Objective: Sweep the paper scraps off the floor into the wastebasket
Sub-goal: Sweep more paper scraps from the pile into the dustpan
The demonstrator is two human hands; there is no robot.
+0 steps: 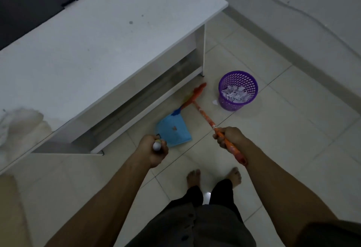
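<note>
The left hand [154,150] curls its fingers round the long handle of the blue dustpan [173,129], which rests on the floor [273,139] near the white tabletop [97,51]. The right hand [228,136] grips the orange broom [203,110] in its fingers. Paper scraps [235,94] lie in the purple wastebasket [228,104]; one scrap [214,101] lies just beside it.

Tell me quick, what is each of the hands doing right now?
The left hand is closed, gripping the handle of the blue dustpan.
The right hand is closed, gripping the stick of the orange broom.
</note>
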